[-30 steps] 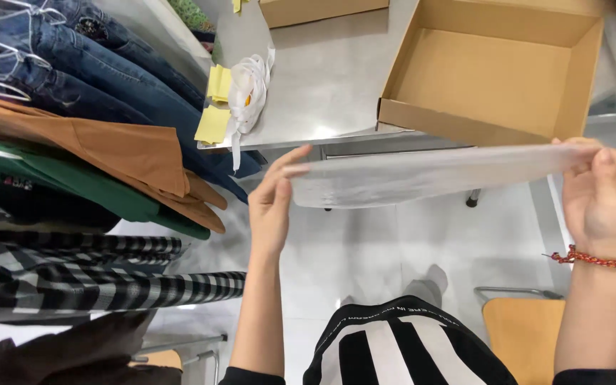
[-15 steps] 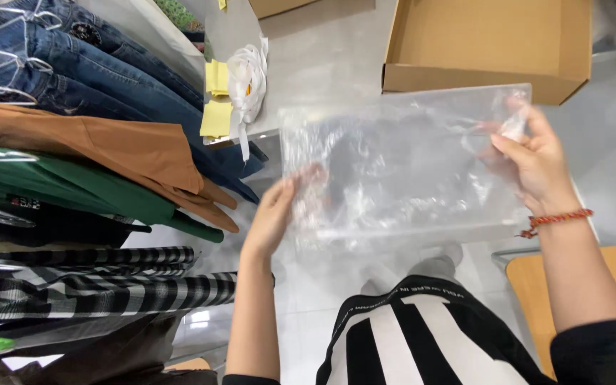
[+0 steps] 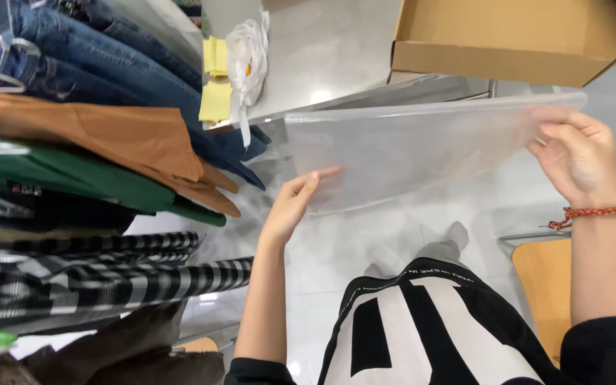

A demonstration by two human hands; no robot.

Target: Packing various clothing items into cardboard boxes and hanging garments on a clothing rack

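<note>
1. Holding: I log a clear plastic bag stretched flat between both hands, raised over the floor in front of the desk, just below the cardboard box.
2. Left hand: fingers spread under the bag's lower near corner, grip loose, supporting rather than pinching; this keeps the limp film from sagging.
3. Right hand: grip closed on the bag's far end, thumb over, fingers under; a red braided bracelet sits at the wrist.
4. Surroundings: yellow sticky notes and a white crumpled bag lie at the desk edge; jeans, a brown garment and plaid shirts hang at left.
5. Change: half a second ago the bag faced me crumpled and open; now it is tilted nearly edge-on and pulled taut, hands wider apart.
</note>
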